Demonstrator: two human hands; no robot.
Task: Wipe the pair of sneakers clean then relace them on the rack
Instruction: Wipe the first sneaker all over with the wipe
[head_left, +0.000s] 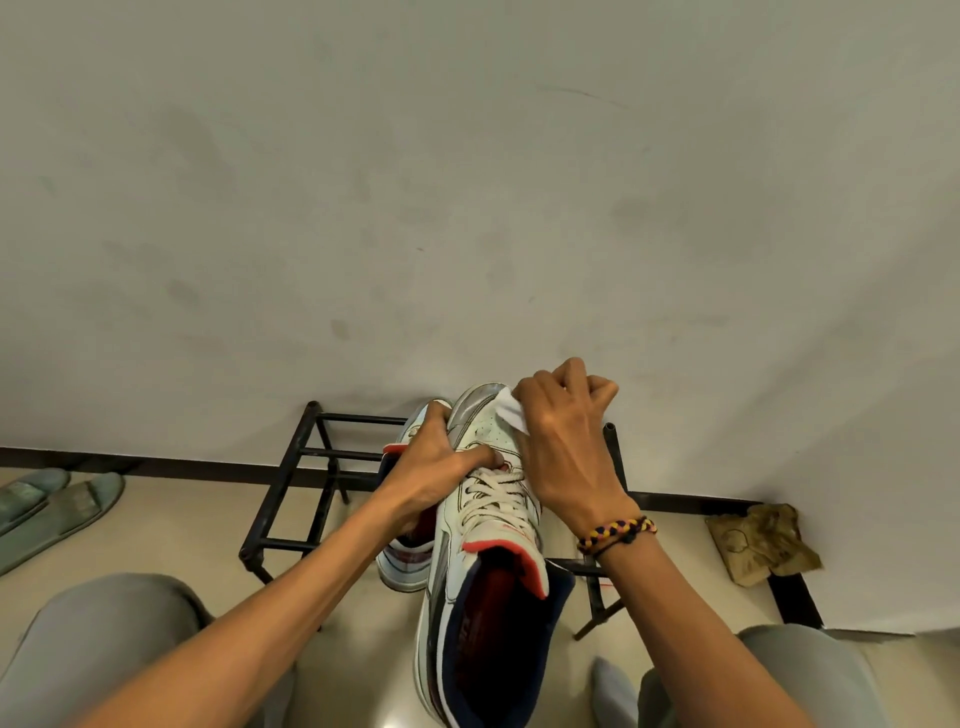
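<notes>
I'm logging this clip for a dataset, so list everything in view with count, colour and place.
sneaker: one, white with grey panels, red collar lining and cream laces, centre, held over the rack.
second sneaker: one, white and grey, just left of the first, mostly hidden by the left hand.
wipe: one, white, on the first sneaker's toe.
rack: one, black metal, against the wall.
slippers: two, grey-green, on the floor at far left.
rag: one, brownish, crumpled, on the floor at right.
bracelet: one, braided yellow, red and dark, on the right wrist.
left hand: grips the sneaker near the laces.
right hand: holds the wipe.
</notes>
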